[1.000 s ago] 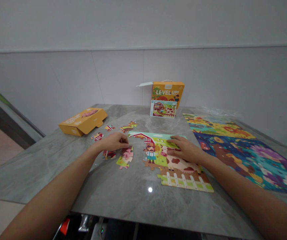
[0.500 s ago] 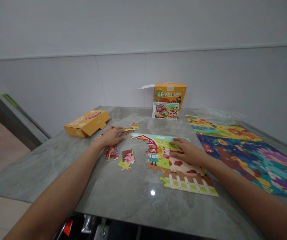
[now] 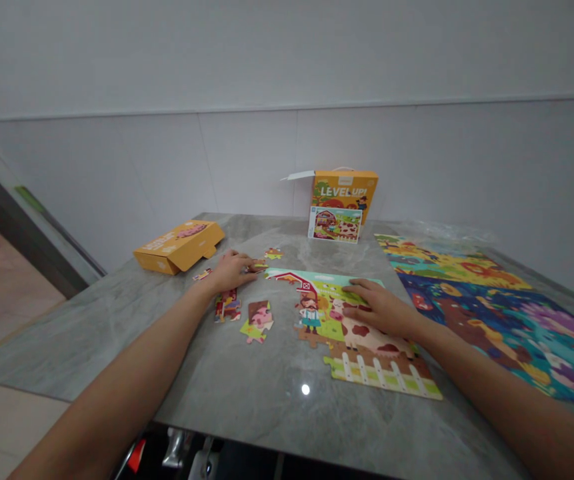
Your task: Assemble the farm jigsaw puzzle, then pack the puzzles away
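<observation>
A partly joined farm jigsaw puzzle [image 3: 337,327] lies on the grey table, showing a barn, a farmer, a cow and a white fence. My right hand [image 3: 381,308] rests on its cow area, open, fingers stretched out. Left of the puzzle's upper corner, my left hand [image 3: 231,272] has its fingers curled onto a small puzzle piece [image 3: 261,265], partly hidden by the fingertips. Just beyond is a loose yellow-green piece [image 3: 273,253]. Nearer me lie a joined pig section [image 3: 257,321] and a reddish section [image 3: 227,307], partly behind my left wrist. Another piece [image 3: 202,274] is beside that wrist.
An orange box [image 3: 181,247] lies at the left. An upright "LEVEL UP!" box [image 3: 345,183] stands at the back, a farm picture card [image 3: 337,225] leaning on it. Finished colourful puzzles [image 3: 497,320] cover the right side, with clear plastic wrap [image 3: 447,231] behind.
My left hand has drawn the small puzzle piece slightly toward me, apart from the yellow-green piece behind it. My right hand stays on the puzzle. The whole view has shifted slightly.
</observation>
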Demonstrator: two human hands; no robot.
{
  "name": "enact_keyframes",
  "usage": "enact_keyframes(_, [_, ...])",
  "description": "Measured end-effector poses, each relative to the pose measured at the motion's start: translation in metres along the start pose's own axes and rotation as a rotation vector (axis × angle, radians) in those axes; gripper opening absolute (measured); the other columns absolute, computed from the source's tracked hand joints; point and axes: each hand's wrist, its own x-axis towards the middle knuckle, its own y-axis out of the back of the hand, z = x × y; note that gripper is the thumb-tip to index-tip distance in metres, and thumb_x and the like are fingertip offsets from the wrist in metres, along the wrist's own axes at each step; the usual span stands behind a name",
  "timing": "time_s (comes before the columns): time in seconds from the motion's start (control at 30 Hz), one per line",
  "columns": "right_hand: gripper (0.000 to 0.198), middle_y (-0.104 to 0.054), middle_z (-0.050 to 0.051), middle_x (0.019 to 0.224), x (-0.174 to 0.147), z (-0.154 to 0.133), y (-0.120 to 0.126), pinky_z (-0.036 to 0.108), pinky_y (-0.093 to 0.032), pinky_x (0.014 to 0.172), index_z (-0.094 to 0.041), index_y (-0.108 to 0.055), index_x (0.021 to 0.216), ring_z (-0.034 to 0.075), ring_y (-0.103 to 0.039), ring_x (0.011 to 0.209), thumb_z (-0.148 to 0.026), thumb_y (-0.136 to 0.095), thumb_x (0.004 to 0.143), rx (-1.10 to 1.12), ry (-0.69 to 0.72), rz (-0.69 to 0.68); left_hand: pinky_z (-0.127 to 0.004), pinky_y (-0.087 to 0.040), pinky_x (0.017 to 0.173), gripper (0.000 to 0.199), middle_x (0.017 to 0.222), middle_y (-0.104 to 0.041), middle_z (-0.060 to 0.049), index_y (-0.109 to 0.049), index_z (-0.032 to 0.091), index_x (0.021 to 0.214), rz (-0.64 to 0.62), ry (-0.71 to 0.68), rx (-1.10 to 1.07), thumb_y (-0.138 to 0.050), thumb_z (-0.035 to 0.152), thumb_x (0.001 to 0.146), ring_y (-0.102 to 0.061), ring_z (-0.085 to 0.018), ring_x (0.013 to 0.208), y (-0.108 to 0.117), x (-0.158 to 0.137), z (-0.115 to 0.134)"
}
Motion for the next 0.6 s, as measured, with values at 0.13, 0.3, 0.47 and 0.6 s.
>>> enact_keyframes(0.13, [0.060, -0.049, 0.017, 0.135, 0.000, 0.000, 0.000, 0.044, -0.038, 0.103, -0.016, -0.057, 0.127, 0.031, -0.047, 0.122, -0.058, -0.048, 0.085, 0.009, 0.006, 0.000, -0.038, -0.038, 0.089, 0.039, 0.099, -0.067, -0.009, -0.070, 0.020, 0.090, 0.019, 0.103, 0.036, -0.060, 0.055, 0.076, -0.051, -0.029, 0.104, 0.005, -0.001, -0.004])
enact_keyframes(0.3, [0.059, -0.049, 0.017, 0.135, 0.000, 0.003, -0.002, 0.045, -0.038, 0.103, -0.016, -0.058, 0.126, 0.031, -0.047, 0.122, -0.057, -0.048, 0.085, 0.008, 0.013, 0.016, -0.039, -0.037, 0.087, 0.050, 0.100, -0.067, -0.012, -0.071, 0.020, 0.100, -0.031, 0.167, 0.069, -0.055, 0.060, 0.076, -0.054, -0.030, 0.099, 0.010, -0.002, -0.003])
enact_keyframes(0.47, [0.058, -0.048, 0.017, 0.135, 0.000, 0.002, -0.003, 0.044, -0.039, 0.103, -0.017, -0.058, 0.126, 0.031, -0.048, 0.122, -0.057, -0.049, 0.085, 0.018, 0.008, 0.018, -0.037, -0.039, 0.087, 0.045, 0.094, -0.069, -0.010, -0.075, 0.021, 0.088, -0.136, 0.191, 0.079, -0.060, 0.060, 0.071, -0.055, -0.030, 0.098, 0.025, -0.009, -0.001])
enact_keyframes(0.6, [0.058, -0.048, 0.017, 0.135, 0.000, 0.001, -0.001, 0.043, -0.038, 0.103, -0.016, -0.058, 0.126, 0.031, -0.048, 0.122, -0.056, -0.048, 0.086, 0.008, 0.011, 0.009, -0.034, -0.036, 0.095, 0.042, 0.111, -0.066, -0.006, -0.075, 0.025, 0.087, -0.256, 0.056, -0.023, -0.064, 0.061, 0.068, -0.051, -0.028, 0.112, 0.042, -0.022, -0.004])
